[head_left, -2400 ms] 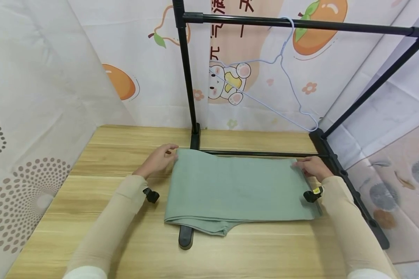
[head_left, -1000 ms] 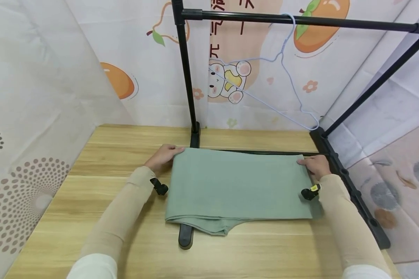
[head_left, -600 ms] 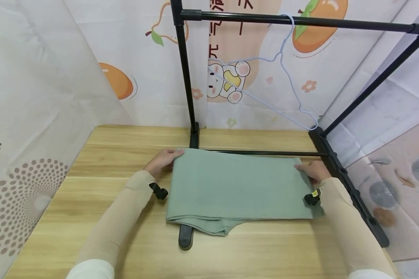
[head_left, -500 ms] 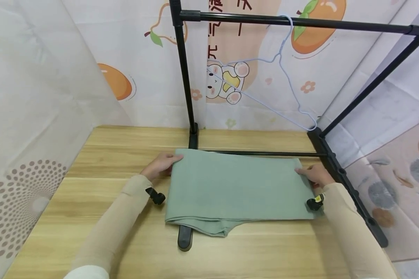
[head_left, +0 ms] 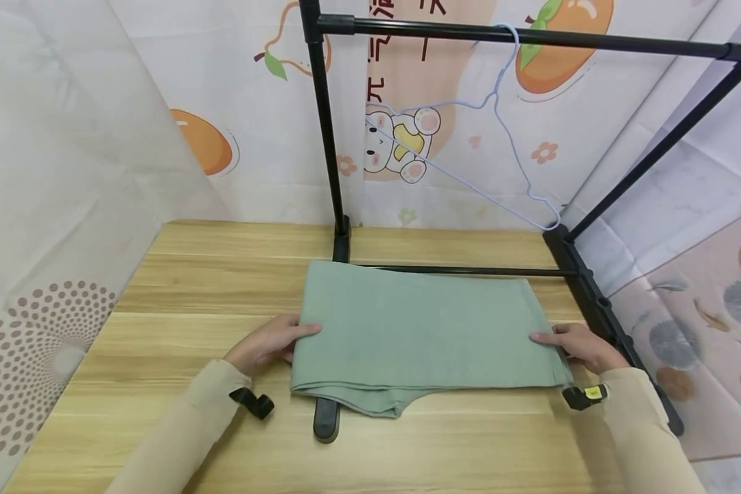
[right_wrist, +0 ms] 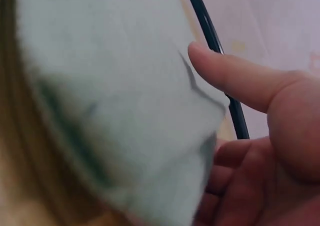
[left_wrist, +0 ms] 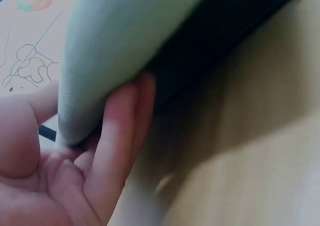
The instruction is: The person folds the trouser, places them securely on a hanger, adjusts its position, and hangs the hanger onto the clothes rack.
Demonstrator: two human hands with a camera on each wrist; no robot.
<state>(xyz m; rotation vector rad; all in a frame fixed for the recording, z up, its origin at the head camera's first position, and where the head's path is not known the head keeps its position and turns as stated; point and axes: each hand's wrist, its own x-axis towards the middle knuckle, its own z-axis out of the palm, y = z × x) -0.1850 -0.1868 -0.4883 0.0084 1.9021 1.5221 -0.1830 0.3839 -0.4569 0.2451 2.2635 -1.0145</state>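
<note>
Sage-green trousers [head_left: 420, 333], folded lengthwise, lie across the table and over the rack's left foot. At their left end my left hand [head_left: 274, 341] pinches the folded edge, thumb on top and fingers underneath. The left wrist view shows the fingers of that left hand [left_wrist: 117, 131] under the cloth [left_wrist: 115, 50], with the thumb partly hidden behind it. My right hand [head_left: 583, 345] holds the right end of the trousers, its thumb on the upper face. In the right wrist view, the right hand [right_wrist: 280, 121] has its fingertips hidden behind the cloth [right_wrist: 115, 85].
A black rack [head_left: 531, 39] stands behind the trousers, and a light blue wire hanger [head_left: 497, 92] hangs askew from its top bar. The rack's right foot [head_left: 605, 315] runs beside my right hand. Printed curtains [head_left: 259, 178] enclose the wooden table [head_left: 222, 261].
Both hands have moved from the far corners down the side edges of the trousers, towards me. The trousers have hardly shifted. The hanger and rack stay in place.
</note>
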